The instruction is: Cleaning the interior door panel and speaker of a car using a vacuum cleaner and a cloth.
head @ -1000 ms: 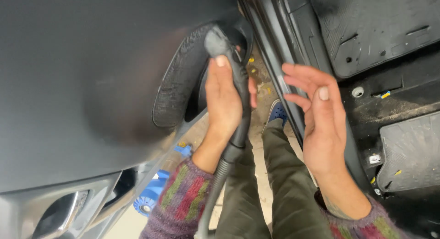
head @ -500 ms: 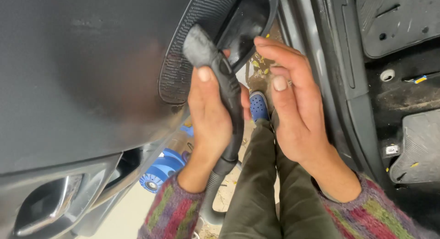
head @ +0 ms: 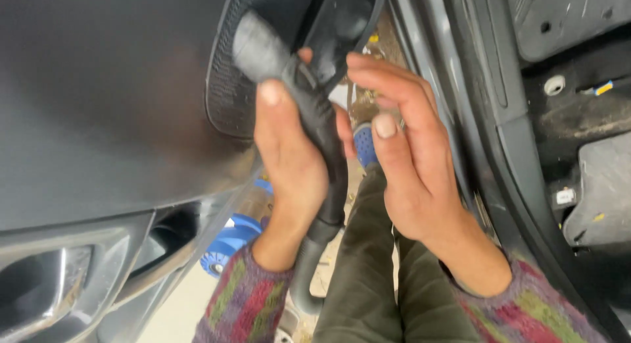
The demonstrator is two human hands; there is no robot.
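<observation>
My left hand is wrapped around a black vacuum nozzle, thumb laid along its upper side and fingers curled behind it, so the grip is closed on the tool. The nozzle's grey tip points up and to the far left, resting against the ribbed speaker grille low in the door panel. From under my palm the nozzle runs down into a dark hose, which drops between my wrist and my knee.

My right hand is just beside the nozzle on its right, half open: the fingers are loosely bent and reach towards the tool, the thumb lifted with its nail facing me. I cannot tell whether any fingertip touches the nozzle; it holds nothing.

Both sleeves are striped knit in red, green and purple. Below my hands are my olive trousers and the blue toe of a shoe.

Low on the left sit the silver door handle and, beyond the door's edge, a blue object on the floor. On the right are the door sill and the dark cabin floor.
</observation>
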